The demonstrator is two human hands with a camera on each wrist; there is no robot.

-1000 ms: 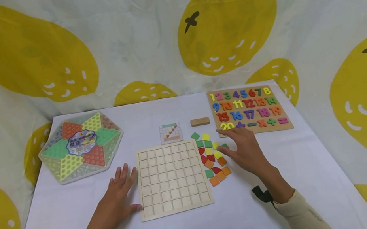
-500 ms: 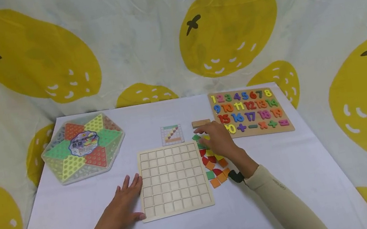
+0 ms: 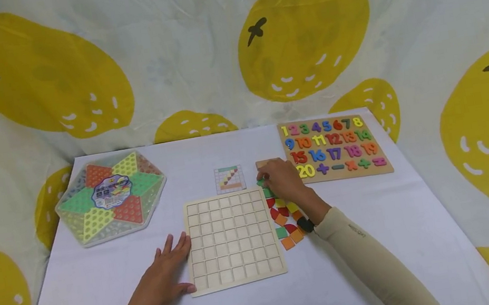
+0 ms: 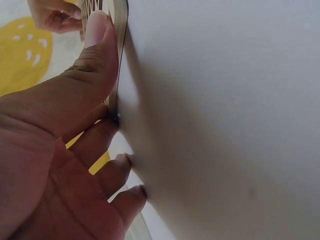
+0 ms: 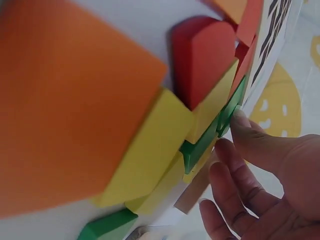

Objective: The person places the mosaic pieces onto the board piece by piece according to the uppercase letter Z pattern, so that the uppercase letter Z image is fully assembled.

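Note:
In the head view, a wooden grid board (image 3: 232, 245) with bare squares lies mid-table. My left hand (image 3: 161, 277) rests along its left edge, fingers straight; in the left wrist view the thumb (image 4: 100, 35) lies on the board's rim. At the board's far right corner my right hand (image 3: 282, 181) pinches a small green tile (image 3: 261, 183) between thumb and fingertips; the right wrist view shows that green tile (image 5: 233, 106) at the thumb tip. Beneath and beside this hand lie several loose tiles: orange (image 3: 289, 243), red (image 5: 205, 60), yellow (image 5: 155, 145) and green, some partly hidden.
A pattern card (image 3: 229, 179) lies behind the board. A wooden block (image 3: 267, 161) sits just past my right fingers. A coloured number board (image 3: 335, 177) stands back right, a packaged star-shaped peg game (image 3: 128, 208) back left. A patterned cloth (image 3: 190, 49) hangs behind the table.
My right hand has moved left over the loose tiles to the far green tile, its fingers closing on it. My left hand has slid slightly toward me along the board's edge.

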